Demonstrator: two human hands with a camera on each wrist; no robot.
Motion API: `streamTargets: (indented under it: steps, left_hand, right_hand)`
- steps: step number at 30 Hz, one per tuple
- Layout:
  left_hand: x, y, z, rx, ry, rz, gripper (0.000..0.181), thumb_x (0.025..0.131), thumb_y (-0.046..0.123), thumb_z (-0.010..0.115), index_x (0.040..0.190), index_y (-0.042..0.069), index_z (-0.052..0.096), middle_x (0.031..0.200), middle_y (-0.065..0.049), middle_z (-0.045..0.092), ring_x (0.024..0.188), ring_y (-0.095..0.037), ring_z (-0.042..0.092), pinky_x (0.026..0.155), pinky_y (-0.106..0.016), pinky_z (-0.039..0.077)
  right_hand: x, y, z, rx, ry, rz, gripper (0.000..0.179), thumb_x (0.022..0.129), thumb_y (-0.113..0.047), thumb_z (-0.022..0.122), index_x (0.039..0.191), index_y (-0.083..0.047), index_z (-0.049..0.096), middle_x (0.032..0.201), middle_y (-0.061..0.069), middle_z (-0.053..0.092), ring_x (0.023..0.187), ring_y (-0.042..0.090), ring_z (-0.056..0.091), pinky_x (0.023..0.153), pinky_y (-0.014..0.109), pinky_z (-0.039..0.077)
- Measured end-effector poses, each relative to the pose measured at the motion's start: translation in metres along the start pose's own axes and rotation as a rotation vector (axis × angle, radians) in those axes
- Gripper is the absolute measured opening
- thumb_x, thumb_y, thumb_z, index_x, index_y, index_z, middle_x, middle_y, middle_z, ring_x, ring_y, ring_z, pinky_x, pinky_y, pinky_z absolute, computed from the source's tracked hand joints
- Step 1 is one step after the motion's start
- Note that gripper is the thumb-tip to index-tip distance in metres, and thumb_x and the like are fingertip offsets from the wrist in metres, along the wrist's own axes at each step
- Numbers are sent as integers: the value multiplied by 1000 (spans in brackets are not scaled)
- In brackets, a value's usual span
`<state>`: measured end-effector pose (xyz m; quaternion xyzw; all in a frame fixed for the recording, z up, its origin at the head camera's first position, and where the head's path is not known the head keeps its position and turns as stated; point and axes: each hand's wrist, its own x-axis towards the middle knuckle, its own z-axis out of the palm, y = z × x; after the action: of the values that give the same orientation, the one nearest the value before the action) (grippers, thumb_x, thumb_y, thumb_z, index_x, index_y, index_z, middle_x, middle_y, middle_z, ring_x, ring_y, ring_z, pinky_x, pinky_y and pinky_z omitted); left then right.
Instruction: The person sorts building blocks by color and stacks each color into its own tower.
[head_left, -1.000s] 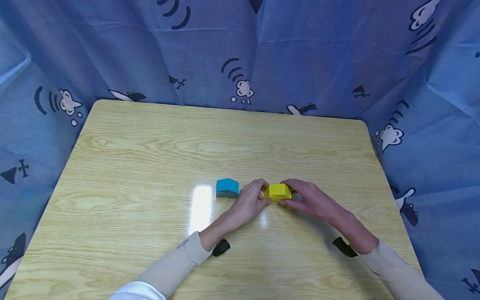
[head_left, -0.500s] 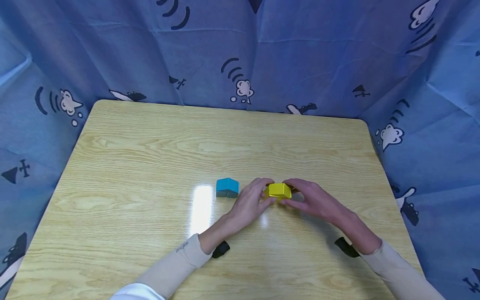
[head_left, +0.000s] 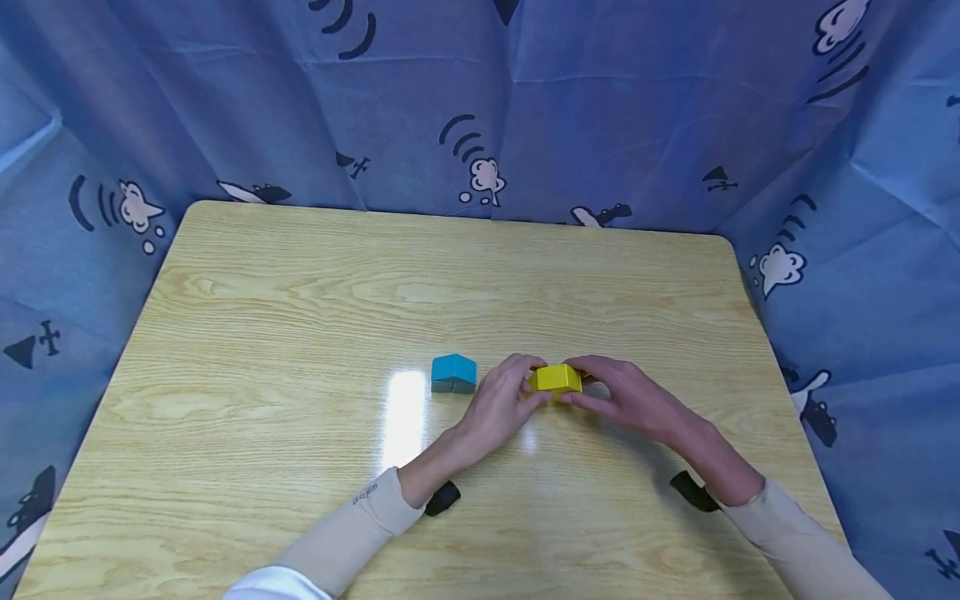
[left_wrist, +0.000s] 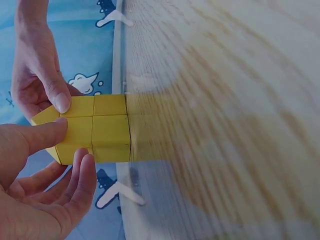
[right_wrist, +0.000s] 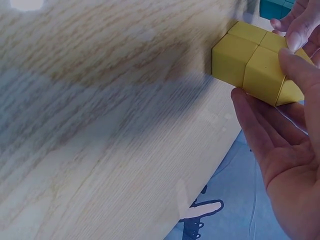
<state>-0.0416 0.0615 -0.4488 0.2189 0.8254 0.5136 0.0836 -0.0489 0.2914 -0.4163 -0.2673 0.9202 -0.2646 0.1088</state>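
Near the middle of the table, a yellow block shape (head_left: pixel 555 378) stands between both hands. Seams divide it into several smaller parts, and one end is pointed, as the left wrist view shows. My left hand (head_left: pixel 495 400) pinches it from the left, thumb on the near side and fingers on the far side. From the right, my right hand (head_left: pixel 630 396) holds it in the same way, its thumb (right_wrist: pixel 295 65) against a yellow face. A blue block shape (head_left: pixel 453 371) with a peaked top edge stands just left of my left hand, apart from the yellow one.
The wood-grain table (head_left: pixel 300 292) carries a bright light reflection left of the hands. A blue patterned curtain (head_left: pixel 420 108) encloses its back and sides. Black wrist straps (head_left: pixel 442 498) show under both forearms.
My left thumb and fingers have slid slightly right along the yellow block shape, and its front face looks slightly turned. My right hand has barely moved. The blue block shape stays in place.
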Motion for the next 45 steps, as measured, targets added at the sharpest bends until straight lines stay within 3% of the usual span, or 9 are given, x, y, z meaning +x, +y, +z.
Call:
streamTargets:
  steps: [17,24,29,34,38,41,45]
  left_hand:
    - [0,-1,-1,12,11,-4,44,90,15,81,128,1,64,121,-12,67,90,-22,68,73,-15,52]
    - [-6,8,-8,68,31,46,59,94,23,78,143,1,53,132,-18,60,88,-23,64,67,-16,49]
    - [-12,21,-20,71,59,112,48,98,17,73,139,-1,56,129,-17,59,88,-25,64,65,-16,48]
    - [-17,29,-37,66,166,222,28,96,7,73,122,-2,66,116,-12,66,82,-19,62,66,-17,51]
    - [-18,27,-51,80,258,301,14,95,3,73,108,-1,70,104,-10,69,78,-16,62,72,-21,54]
    - [-19,23,-62,93,299,327,7,95,0,72,102,0,71,99,-8,69,77,-16,63,70,-22,55]
    - [-22,15,-78,112,331,324,3,94,-1,71,97,-2,71,95,-9,69,76,-18,64,65,-21,53]
  right_hand:
    - [2,1,1,-6,-6,-11,46,88,-13,83,127,2,64,115,11,71,97,22,70,85,42,60]
    - [1,-1,-3,-20,36,-7,53,88,-27,84,131,-2,64,121,8,69,104,26,67,88,47,58]
    - [-1,0,-8,-12,105,-24,51,89,-28,83,130,-4,65,125,7,67,110,29,64,91,49,55]
    - [0,1,-11,16,210,-46,38,93,-17,78,128,-8,65,125,5,67,115,25,63,93,50,53]
    - [0,4,-10,32,355,-76,29,92,-3,76,119,-8,68,115,2,69,108,19,63,94,32,51]
    - [0,7,-10,60,469,-82,25,90,5,74,111,-7,69,106,1,69,100,15,62,92,18,46]
    - [-3,11,-11,100,581,-42,19,91,7,71,106,-5,70,101,3,70,97,11,60,91,15,44]
